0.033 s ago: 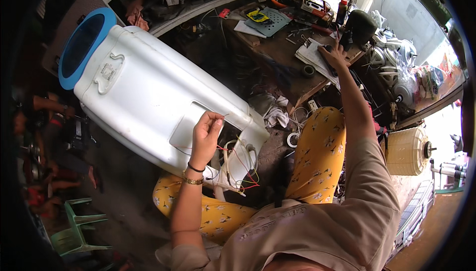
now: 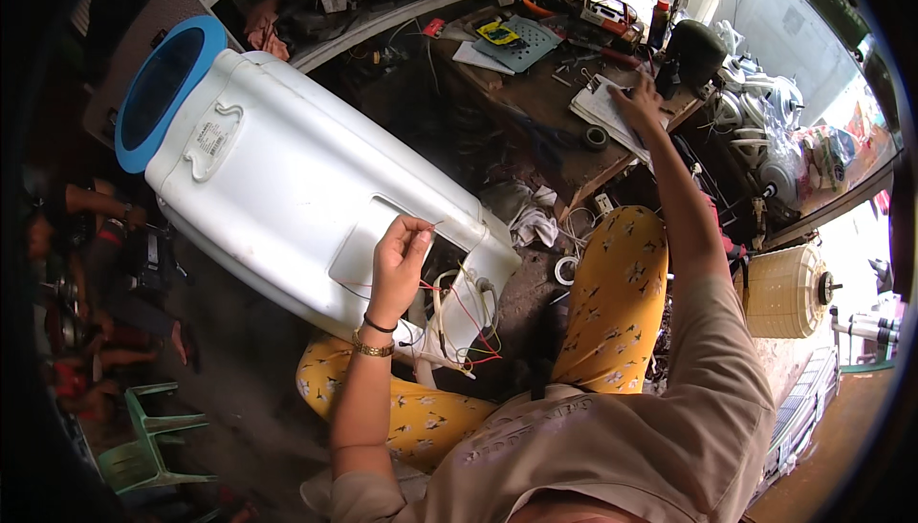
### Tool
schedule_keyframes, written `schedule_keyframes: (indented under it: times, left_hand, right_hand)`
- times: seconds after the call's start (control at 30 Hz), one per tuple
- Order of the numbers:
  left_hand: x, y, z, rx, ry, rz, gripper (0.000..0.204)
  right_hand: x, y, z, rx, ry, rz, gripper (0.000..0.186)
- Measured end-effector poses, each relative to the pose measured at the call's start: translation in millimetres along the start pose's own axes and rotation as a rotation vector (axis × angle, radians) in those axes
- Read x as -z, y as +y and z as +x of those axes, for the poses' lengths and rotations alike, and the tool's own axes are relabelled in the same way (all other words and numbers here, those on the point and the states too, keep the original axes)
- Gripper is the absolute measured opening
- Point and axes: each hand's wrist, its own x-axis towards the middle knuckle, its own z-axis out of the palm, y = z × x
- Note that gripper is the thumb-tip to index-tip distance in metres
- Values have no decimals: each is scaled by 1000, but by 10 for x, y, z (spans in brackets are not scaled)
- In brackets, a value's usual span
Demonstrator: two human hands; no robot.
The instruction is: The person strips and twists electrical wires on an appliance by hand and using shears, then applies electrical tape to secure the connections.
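My left hand is closed in a pinch on the end of a thin wire, above the opening in a large white plastic washing machine body lying on its side. Red and yellow wires and a pale hose trail out near its base. Out over the workbench, my right hand is above an open notebook, its fingers spread apart. I make out nothing held in it. Part of the notebook is hidden under that hand.
On the wooden workbench lie a tape roll, a grey perforated plate, a yellow packet and a red bottle. Rags lie below it. A green plastic chair stands at the lower left.
My right hand has shifted slightly left over the notebook, and its fingers have changed pose. My left hand keeps its pinch on the wire.
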Motion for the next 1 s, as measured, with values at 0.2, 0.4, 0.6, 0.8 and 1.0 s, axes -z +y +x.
schedule_keyframes:
  times: [0.2, 0.4, 0.6, 0.8, 1.0]
  left_hand:
    - [-105, 62, -156, -141, 17, 171, 9]
    - [-116, 201, -295, -210, -5, 343, 5]
    - [-41, 321, -449, -248, -101, 175, 9]
    - [120, 333, -428, -322, -36, 74, 7]
    - [36, 220, -416, -232, -27, 149, 7]
  right_hand:
    - [904, -1559, -2215, 1010, -466, 640, 46]
    - [1112, -1797, -2950, 1026, -325, 621, 14]
    - [1385, -1757, -3058, 994, -406, 637, 6]
    - [1201, -1285, -3406, 592, -653, 676, 19]
    - [1166, -843, -4192, 652, -819, 170, 34]
